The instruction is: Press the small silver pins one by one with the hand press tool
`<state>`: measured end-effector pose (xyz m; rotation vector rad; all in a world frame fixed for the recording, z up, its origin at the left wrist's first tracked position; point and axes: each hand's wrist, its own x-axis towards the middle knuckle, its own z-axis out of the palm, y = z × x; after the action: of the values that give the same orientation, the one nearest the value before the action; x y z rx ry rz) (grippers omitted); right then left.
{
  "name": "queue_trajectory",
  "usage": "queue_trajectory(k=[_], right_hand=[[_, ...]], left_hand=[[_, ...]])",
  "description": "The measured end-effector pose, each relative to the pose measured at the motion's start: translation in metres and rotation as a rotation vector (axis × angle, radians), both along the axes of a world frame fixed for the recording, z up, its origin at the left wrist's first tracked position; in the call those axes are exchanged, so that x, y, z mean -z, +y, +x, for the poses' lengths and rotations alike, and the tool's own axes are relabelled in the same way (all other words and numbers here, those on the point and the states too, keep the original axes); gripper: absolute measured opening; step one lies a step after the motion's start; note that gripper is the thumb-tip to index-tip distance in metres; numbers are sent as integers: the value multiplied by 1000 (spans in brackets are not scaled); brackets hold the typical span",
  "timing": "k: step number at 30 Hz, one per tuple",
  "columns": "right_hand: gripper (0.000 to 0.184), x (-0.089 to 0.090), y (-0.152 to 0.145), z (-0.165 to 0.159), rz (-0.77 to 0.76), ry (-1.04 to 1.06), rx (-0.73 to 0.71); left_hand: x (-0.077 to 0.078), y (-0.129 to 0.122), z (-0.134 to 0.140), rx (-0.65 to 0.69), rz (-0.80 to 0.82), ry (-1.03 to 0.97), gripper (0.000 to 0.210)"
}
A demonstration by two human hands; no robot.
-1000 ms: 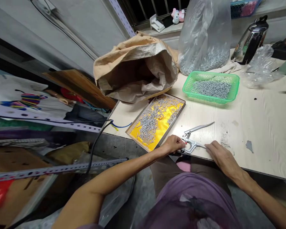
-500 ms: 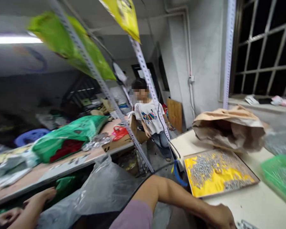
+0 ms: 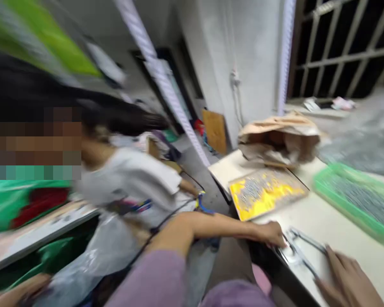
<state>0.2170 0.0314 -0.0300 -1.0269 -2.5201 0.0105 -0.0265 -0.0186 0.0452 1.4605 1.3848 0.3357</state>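
Observation:
My left hand (image 3: pixel 273 234) reaches over the edge of the pale table (image 3: pixel 336 219), fingers pinched beside a small shiny metal piece (image 3: pixel 289 249); blur hides what exactly they hold. At the lower right, my right hand (image 3: pixel 348 273) has thumb and fingers against the two long arms of a metal tool (image 3: pixel 307 243), spread like pliers. The tool's other end lies close to my left fingertips. Beyond my left hand is a shallow tray (image 3: pixel 277 198) with a yellow lining and many small metal pieces.
A green basket (image 3: pixel 326 192) of grey metal pieces stands right of the tray, a crumpled brown paper bag (image 3: pixel 278 143) behind it. A person in a white shirt (image 3: pixel 131 175) leans in close on the left. Another person's hand (image 3: pixel 32 285) is at the lower left, by a clear plastic bag (image 3: pixel 92 260).
The view has swung right and down. My right hand and the metal tool have come into view. A person in a white shirt now appears much nearer, on the left.

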Motion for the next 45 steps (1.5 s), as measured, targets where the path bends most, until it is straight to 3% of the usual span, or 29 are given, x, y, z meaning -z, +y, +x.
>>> queue_trajectory(k=[3,5,9,14,16,19,22,25,30,35,40,45], right_hand=[[55,-14,-42,30,-125,-115,48],[57,-25,-48,29,-176,-185,117],[50,-33,-46,18,-232,-232,175],[36,-28,-52,18,-257,-228,170],[33,-25,-55,18,-267,-212,176],[32,-23,-57,16,-272,-186,188],[32,-22,-58,13,-269,-167,207],[32,-22,-60,13,-273,-157,209],[56,-24,-68,20,-284,-176,228],[33,-26,-76,22,-283,-194,265],[8,-26,-70,16,-275,-245,280],[13,-28,-60,17,-288,-249,311]], left_hand=[[26,9,11,118,-174,4,34],[35,14,14,48,-256,125,32],[36,16,16,25,-289,160,35],[34,10,19,1,-305,170,36],[33,6,17,6,-237,254,34],[31,-2,19,84,143,385,24],[30,-5,32,312,504,412,17],[33,5,54,572,667,401,38],[38,28,77,795,688,476,64],[34,34,83,881,693,513,47],[32,35,91,849,626,550,26],[36,38,96,749,592,589,20]])
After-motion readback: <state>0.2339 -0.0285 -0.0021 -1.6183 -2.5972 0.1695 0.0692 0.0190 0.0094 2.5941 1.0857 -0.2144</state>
